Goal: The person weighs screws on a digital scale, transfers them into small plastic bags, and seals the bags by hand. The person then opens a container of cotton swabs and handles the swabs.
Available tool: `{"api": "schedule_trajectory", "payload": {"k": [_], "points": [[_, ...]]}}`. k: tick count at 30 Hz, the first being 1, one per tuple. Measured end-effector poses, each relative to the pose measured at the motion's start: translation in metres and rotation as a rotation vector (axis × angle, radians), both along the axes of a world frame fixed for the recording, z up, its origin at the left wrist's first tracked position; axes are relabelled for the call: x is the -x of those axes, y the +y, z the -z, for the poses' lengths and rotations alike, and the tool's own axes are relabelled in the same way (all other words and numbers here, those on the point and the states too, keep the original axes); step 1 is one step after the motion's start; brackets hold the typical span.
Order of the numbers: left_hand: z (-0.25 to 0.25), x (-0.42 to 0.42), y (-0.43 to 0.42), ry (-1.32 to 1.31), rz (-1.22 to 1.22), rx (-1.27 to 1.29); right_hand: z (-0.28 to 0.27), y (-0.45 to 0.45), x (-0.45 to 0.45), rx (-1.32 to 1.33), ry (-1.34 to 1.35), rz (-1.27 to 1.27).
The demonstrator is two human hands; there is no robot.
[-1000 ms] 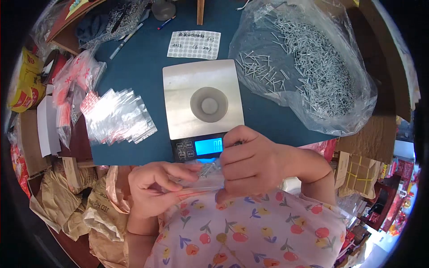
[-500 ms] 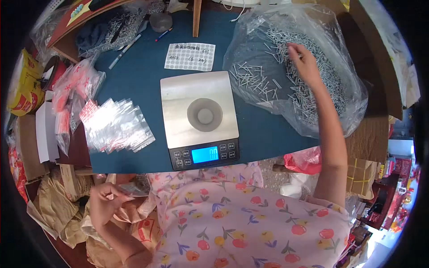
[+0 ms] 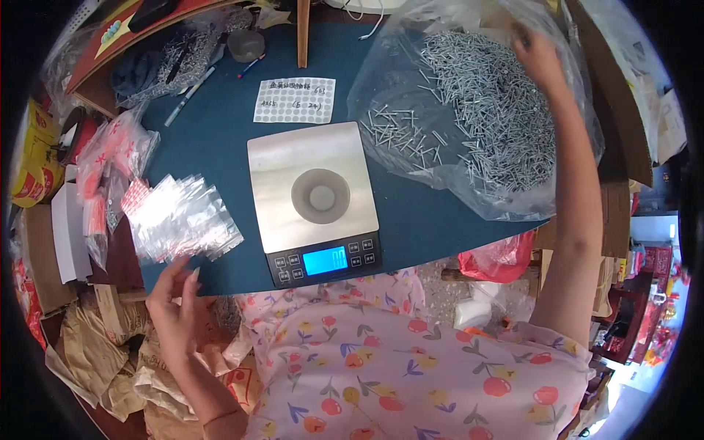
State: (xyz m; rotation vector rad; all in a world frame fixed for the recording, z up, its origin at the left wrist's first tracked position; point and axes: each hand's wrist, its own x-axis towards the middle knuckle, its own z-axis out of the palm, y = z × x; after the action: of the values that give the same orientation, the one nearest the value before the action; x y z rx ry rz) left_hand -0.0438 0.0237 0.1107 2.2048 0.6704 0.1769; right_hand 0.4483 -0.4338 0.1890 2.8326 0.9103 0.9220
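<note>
Hands part: left to the small bags, right to the far side of the screws

The left hand [image 3: 172,312] now reaches up to the near edge of the small clear bags [image 3: 183,220], which lie overlapping on the left of the table [image 3: 220,150]. Half a second ago it is lower, below the table's edge, with a thin clear piece at its fingers. Now thumb and fingers stand apart with nothing visible between them (whether a fingertip touches the nearest bag, I cannot tell).

The right hand [image 3: 539,59] shifts too: from over the heap of screws [image 3: 491,110] to the far right of it, near the upper rim of the large plastic bag [image 3: 392,73] they lie in. Its fingers look bent but are blurred, so whether they grip the plastic, a screw or nothing cannot be told.

The change sets each hand at a different supply, bags on one side and screws on the other, with the scale [image 3: 271,161] between and touched by neither. A grey cup [image 3: 320,196] stands on its plate; the lit display [image 3: 325,260] seems to read zero.
</note>
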Motion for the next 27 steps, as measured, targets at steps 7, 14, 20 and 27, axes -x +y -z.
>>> {"api": "schedule_trajectory", "payload": {"k": [7, 14, 20, 27], "points": [[0.03, -0.04, -0.007, -0.239, 0.107, -0.322, 0.071, 0.028, 0.003, 0.047, 0.467, 0.195], [0.082, -0.064, -0.014, -0.175, 0.11, -0.588, 0.107, 0.066, -0.026, 0.316, 0.425, 0.298], [0.081, -0.066, -0.016, -0.109, 0.11, -0.598, 0.113, 0.071, -0.026, 0.354, 0.402, 0.329], [0.082, -0.065, -0.015, -0.108, 0.11, -0.587, 0.103, 0.078, -0.008, 0.392, 0.381, 0.375]]}}
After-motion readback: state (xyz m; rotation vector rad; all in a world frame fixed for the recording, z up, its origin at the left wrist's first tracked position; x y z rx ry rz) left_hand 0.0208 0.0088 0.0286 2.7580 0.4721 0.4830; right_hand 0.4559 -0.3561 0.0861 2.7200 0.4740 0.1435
